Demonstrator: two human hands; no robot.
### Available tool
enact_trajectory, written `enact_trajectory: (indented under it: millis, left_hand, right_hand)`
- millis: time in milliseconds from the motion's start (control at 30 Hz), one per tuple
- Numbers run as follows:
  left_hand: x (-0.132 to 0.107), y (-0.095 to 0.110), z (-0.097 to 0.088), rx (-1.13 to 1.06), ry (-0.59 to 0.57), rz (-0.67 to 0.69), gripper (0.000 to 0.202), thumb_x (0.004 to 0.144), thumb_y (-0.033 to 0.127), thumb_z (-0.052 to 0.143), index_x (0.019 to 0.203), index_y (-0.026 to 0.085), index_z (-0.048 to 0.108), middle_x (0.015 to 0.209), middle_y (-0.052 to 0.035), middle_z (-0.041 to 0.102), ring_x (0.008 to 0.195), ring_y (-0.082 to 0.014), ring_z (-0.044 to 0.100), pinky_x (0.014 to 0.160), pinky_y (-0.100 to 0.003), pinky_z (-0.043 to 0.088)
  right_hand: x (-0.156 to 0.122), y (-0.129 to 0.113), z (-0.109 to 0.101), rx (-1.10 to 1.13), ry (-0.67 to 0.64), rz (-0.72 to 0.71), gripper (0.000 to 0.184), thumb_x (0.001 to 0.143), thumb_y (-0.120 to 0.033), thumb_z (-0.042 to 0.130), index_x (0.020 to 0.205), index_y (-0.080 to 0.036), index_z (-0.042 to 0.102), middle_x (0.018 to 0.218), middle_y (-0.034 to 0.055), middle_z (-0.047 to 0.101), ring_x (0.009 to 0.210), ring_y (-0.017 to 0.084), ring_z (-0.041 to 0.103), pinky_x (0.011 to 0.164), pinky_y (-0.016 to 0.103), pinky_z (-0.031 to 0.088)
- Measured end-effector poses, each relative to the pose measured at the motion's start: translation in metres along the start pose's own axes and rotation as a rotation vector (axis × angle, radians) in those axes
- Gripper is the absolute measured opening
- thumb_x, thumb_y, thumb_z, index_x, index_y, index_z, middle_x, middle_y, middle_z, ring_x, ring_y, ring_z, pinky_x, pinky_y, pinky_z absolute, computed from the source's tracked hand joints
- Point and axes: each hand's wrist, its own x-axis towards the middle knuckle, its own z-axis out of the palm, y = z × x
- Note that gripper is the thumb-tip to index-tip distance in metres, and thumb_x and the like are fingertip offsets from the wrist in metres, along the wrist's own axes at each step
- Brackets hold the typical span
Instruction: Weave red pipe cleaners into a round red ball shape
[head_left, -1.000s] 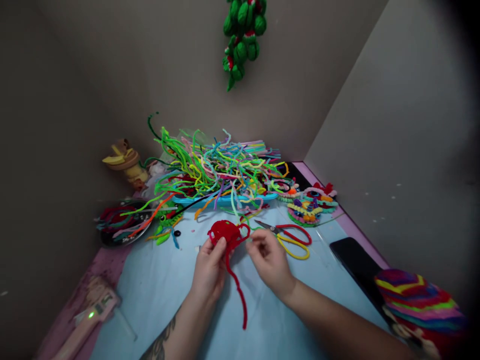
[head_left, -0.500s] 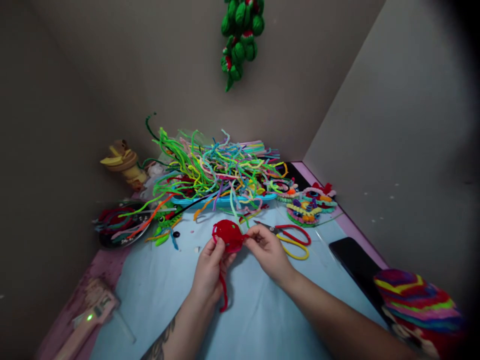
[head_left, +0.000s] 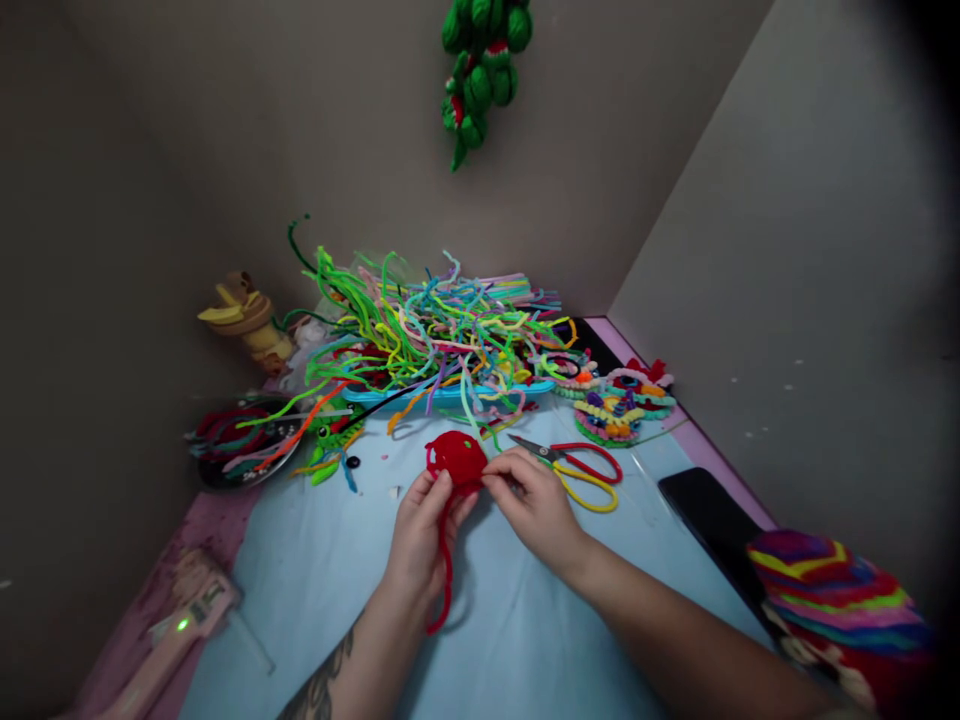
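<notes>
Over the middle of the table, my left hand (head_left: 424, 530) grips a rounded red piece (head_left: 456, 458) that looks made of fuzzy pipe cleaner, thumb on its front. A loose red pipe cleaner (head_left: 448, 575) hangs in a curve from it past my left palm. At the piece's right edge, my right hand (head_left: 536, 505) is closed in a pinch, the fingertips pressed on the red material. Just beyond the right hand lie scissors (head_left: 581, 470) with one red and one yellow handle.
A blue tray (head_left: 450, 398) heaped with coloured pipe cleaners (head_left: 427, 330) stands behind. Colourful pipe-cleaner figures (head_left: 611, 415) and a black phone (head_left: 705, 515) lie to the right. A pink glue gun (head_left: 191, 620) with a green light and a dark bowl (head_left: 244, 470) are on the left.
The loose red end below my left hand now hangs in a longer, wider curve, its tip further left. My right fingers have shifted slightly left against the red piece.
</notes>
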Motion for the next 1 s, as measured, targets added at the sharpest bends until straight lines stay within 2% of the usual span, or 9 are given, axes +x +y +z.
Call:
enact_trajectory:
  millis: [133,267,533,700,800,867,1000]
  left_hand:
    - [0.001,0.005,0.001,-0.013,0.001,-0.046,0.021,0.07,0.022,0.074,0.088,0.012,0.069,0.087,-0.0079,0.073,0.077,-0.015,0.068,0.072,-0.025,0.055]
    - [0.003,0.006,-0.001,-0.056,0.039,-0.03,0.023,0.069,0.023,0.074,0.089,0.013,0.069,0.086,-0.0069,0.073,0.078,-0.0147,0.067,0.075,-0.025,0.055]
    - [0.005,0.003,-0.004,-0.074,0.025,-0.078,0.024,0.067,0.026,0.077,0.087,0.015,0.068,0.089,-0.0053,0.072,0.079,-0.0139,0.066,0.081,-0.028,0.053]
    - [0.005,0.004,-0.005,-0.071,-0.012,-0.088,0.02,0.072,0.029,0.072,0.087,0.017,0.067,0.088,-0.0046,0.071,0.082,-0.0147,0.066,0.084,-0.031,0.051]
    - [0.006,0.004,-0.005,-0.084,-0.005,-0.089,0.025,0.075,0.035,0.069,0.093,0.018,0.067,0.095,-0.0059,0.071,0.087,-0.0157,0.066,0.083,-0.03,0.051]
    - [0.007,0.003,-0.005,-0.057,-0.012,-0.074,0.025,0.072,0.032,0.071,0.094,0.019,0.068,0.096,-0.0058,0.071,0.087,-0.0157,0.066,0.082,-0.029,0.051]
    - [0.006,-0.001,-0.006,0.115,-0.102,0.054,0.027,0.063,0.018,0.078,0.088,0.017,0.069,0.089,-0.0042,0.071,0.085,-0.0143,0.064,0.083,-0.025,0.048]
  right_hand:
    - [0.0,0.0,-0.001,-0.034,-0.02,-0.141,0.012,0.084,-0.011,0.054,0.086,-0.022,0.06,0.085,0.0037,0.06,0.085,0.016,0.057,0.075,0.03,0.047]
    - [-0.001,0.0,0.0,-0.047,-0.022,-0.159,0.014,0.082,-0.01,0.054,0.085,-0.022,0.06,0.089,0.0049,0.058,0.087,0.017,0.058,0.077,0.031,0.048]
    - [0.003,0.006,-0.001,0.044,0.009,0.028,0.01,0.079,-0.012,0.058,0.075,-0.021,0.061,0.081,0.0023,0.056,0.081,0.016,0.057,0.073,0.029,0.046]
    - [0.005,0.008,-0.001,0.1,0.011,0.131,0.01,0.08,-0.016,0.058,0.071,-0.02,0.059,0.073,0.0005,0.055,0.072,0.015,0.055,0.064,0.026,0.044]
    - [0.005,0.01,0.0,0.144,0.037,0.166,0.01,0.08,-0.02,0.058,0.07,-0.02,0.059,0.072,0.0007,0.055,0.07,0.015,0.054,0.063,0.026,0.044]
    - [0.004,0.011,0.001,0.205,0.041,0.198,0.01,0.08,-0.023,0.058,0.07,-0.02,0.059,0.072,0.0011,0.056,0.069,0.015,0.055,0.063,0.027,0.045]
    - [0.003,0.01,0.004,0.453,-0.003,0.339,0.01,0.079,-0.029,0.06,0.075,-0.02,0.057,0.069,0.0006,0.061,0.066,0.015,0.059,0.062,0.027,0.048]
